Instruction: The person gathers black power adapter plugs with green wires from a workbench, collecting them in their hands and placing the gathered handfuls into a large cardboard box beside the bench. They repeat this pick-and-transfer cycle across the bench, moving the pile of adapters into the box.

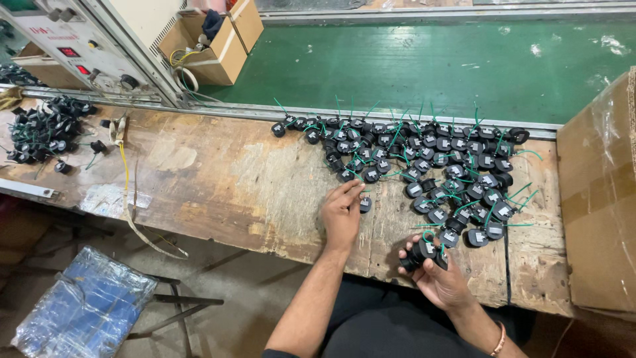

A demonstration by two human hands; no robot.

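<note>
Nearest, the right hand (442, 275): fingers curled, grip closed around a short stack of black round parts (419, 253), held just off the tabletop (218, 192) edge. Next, the left hand (342, 213): flat on the wood, fingertips pressed on a single black part (365, 204) at the pile's near-left fringe. Beyond, the main pile of black parts with green wires (424, 166), loosely tangled; best lifted one at a time, wire freed first, stack kept square. Far left, a smaller heap (43, 129); far right, a cardboard box (599, 199).
</note>
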